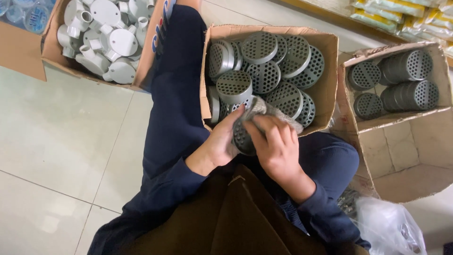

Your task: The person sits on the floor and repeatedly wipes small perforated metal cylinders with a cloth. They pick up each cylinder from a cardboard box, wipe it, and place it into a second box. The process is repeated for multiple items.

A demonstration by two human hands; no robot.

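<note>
- A round grey strainer cap dotted with holes is sitting just below the picture's centre, over the person's lap, gripped between both hands.
- The left hand is cupping the cap from its nine o'clock side, fingers curling snugly around the rim.
- The right hand is pressing on the cap from three o'clock, fingers folding over its top together with a bit of thin clear wrapping that is trailing toward two o'clock.
- At twelve o'clock from the hands, an open cardboard box is holding many more of the same grey caps, piled loosely.
- At three o'clock, a second box is holding neat stacks of caps lying on their sides.
- At ten o'clock, a third box is holding pale grey pipe fittings with round lids.
- At five o'clock, a clear plastic bag is lying on the tiled floor.
</note>
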